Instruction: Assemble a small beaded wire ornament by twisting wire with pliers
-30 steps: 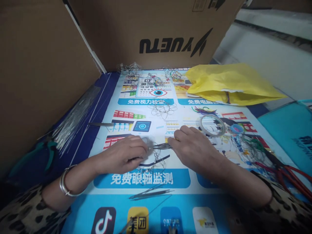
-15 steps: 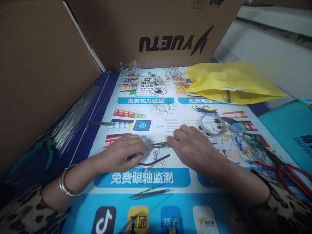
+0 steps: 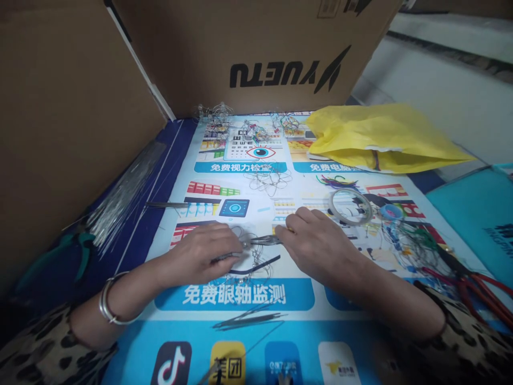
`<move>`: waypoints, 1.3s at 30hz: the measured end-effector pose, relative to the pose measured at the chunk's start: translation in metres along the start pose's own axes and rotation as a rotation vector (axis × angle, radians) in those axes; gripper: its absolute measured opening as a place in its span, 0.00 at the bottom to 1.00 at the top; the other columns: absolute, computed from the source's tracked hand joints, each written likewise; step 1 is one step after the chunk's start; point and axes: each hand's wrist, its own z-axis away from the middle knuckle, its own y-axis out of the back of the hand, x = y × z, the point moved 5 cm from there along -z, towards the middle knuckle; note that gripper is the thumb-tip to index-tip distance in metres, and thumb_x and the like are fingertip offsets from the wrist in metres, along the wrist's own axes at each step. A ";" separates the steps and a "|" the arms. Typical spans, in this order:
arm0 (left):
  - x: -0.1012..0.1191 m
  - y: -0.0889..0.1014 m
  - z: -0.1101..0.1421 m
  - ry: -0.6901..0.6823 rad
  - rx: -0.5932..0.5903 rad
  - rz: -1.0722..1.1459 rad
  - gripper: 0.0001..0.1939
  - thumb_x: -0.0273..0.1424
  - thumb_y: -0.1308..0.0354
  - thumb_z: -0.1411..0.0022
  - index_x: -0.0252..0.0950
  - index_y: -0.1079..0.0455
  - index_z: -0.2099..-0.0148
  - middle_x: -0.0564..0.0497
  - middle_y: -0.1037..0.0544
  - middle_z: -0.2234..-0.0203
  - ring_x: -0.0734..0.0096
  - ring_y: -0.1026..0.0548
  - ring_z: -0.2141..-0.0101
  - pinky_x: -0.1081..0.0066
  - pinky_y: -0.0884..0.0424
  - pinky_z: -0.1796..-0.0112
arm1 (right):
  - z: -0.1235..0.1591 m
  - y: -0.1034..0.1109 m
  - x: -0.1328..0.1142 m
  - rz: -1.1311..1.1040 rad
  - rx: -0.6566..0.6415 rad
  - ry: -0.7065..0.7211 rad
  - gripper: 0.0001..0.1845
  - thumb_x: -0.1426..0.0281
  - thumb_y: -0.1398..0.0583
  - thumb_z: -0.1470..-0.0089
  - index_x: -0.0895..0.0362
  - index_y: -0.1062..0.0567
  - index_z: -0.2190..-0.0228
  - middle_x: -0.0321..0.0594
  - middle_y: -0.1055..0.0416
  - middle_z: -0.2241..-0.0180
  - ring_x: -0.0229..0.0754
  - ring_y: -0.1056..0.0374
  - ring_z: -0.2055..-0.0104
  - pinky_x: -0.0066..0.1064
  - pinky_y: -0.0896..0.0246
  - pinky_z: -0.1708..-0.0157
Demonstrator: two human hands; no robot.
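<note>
My left hand [image 3: 206, 250] is closed, thumb against fingers, on a thin wire piece [image 3: 245, 243] with a small clear bead-like part at its end. My right hand [image 3: 316, 240] wraps round slim metal pliers [image 3: 266, 240], whose jaws point left and meet the wire piece at my left fingertips. The handles are mostly hidden in the palm. Below the fingers lies a tangle of bent wire [image 3: 256, 272], crossed by a dark strip [image 3: 256, 266]. Nearer me, a small bundle of grey wires [image 3: 248, 321] rests on the printed sheet [image 3: 132, 342].
Cardboard walls [image 3: 192, 53] stand behind and left. Straight wires [image 3: 124, 187] and green-handled pliers [image 3: 76, 251] lie at left. On the right are a tape roll [image 3: 332, 208], a yellow bag [image 3: 385, 128], tangled wires [image 3: 412, 240] and red-handled pliers [image 3: 476, 289]. Wire flowers [image 3: 270, 179] lie farther back.
The whole view has shifted down very slightly. Both hands and the pliers keep nearly the same pose.
</note>
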 end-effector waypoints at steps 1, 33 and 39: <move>0.000 0.000 0.000 -0.008 0.006 0.004 0.07 0.26 0.46 0.41 0.35 0.31 0.59 0.49 0.26 0.71 0.69 0.29 0.67 0.65 0.32 0.64 | 0.000 0.000 0.000 0.000 0.002 0.001 0.07 0.77 0.45 0.48 0.57 0.28 0.68 0.42 0.33 0.71 0.44 0.44 0.66 0.34 0.58 0.68; 0.005 0.005 -0.007 0.007 0.057 0.122 0.04 0.22 0.47 0.42 0.33 0.32 0.66 0.47 0.25 0.69 0.68 0.27 0.65 0.66 0.31 0.63 | 0.000 -0.001 -0.001 0.027 0.041 0.019 0.07 0.75 0.46 0.45 0.57 0.27 0.67 0.42 0.33 0.71 0.44 0.45 0.65 0.34 0.58 0.67; 0.005 0.005 -0.006 0.004 0.056 0.087 0.04 0.22 0.48 0.42 0.34 0.33 0.67 0.47 0.25 0.69 0.69 0.28 0.65 0.67 0.32 0.63 | 0.000 -0.002 -0.001 0.028 0.039 0.016 0.07 0.75 0.46 0.45 0.57 0.28 0.66 0.41 0.34 0.71 0.44 0.45 0.65 0.34 0.58 0.67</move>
